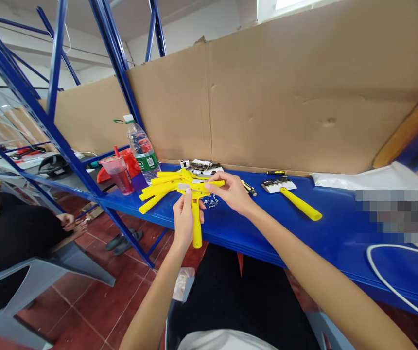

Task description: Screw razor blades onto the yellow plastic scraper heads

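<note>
My left hand (184, 218) is closed around a T-shaped yellow plastic scraper (197, 226), its handle pointing down and a greyish strip lying across its head. At the right end of that head, the fingertips of my right hand (232, 193) pinch the yellow plastic; whether they also hold something small is hidden. Just behind and left of my hands lies a pile of similar yellow scrapers (154, 194) on the blue table (267, 228). Small screws (211, 201) are scattered on the table beside my right fingers.
A water bottle (144, 153) and a red drink cup (120, 177) stand at the left. Further right lie a screwdriver (276, 172), a carded yellow scraper (301, 204) and a white cable (380, 277). Cardboard (285, 97) walls the back. Another person (23, 228) sits at the left.
</note>
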`<state>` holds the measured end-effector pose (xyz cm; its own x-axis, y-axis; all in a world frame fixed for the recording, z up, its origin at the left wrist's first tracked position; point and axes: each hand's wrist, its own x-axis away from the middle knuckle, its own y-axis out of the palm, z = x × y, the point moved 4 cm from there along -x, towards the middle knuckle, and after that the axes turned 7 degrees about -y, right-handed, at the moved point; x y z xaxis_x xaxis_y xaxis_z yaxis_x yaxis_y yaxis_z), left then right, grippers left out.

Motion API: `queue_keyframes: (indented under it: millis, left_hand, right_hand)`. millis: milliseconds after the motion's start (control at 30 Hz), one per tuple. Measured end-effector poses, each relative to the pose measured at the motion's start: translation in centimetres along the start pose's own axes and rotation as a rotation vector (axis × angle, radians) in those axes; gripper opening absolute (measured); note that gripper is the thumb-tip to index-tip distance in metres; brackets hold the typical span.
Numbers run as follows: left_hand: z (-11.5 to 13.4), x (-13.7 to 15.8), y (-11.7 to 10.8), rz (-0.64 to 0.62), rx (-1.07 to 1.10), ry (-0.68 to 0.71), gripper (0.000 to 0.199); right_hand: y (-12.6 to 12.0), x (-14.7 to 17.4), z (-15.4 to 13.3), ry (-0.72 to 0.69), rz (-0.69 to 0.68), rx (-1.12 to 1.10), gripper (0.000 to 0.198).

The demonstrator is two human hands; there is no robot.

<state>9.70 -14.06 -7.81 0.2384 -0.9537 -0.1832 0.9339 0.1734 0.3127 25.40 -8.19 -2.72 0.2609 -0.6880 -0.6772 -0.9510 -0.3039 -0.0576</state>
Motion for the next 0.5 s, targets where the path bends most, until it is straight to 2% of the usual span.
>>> queue_keyframes:
  millis: [300, 500]
  left_hand:
    - [-0.3, -0.4, -0.3, -0.050, -0.062, -0.055, 0.064]
    - [0.2, -0.9, -1.1, -0.176, -0.259, -0.134, 0.066]
  right_hand:
    - [-0.5, -0.2, 0.4, 0.071, -0.113, 0.075, 0.022]
    - [-1.4, -0.2, 0.8, 0.242, -0.318, 0.081, 0.025]
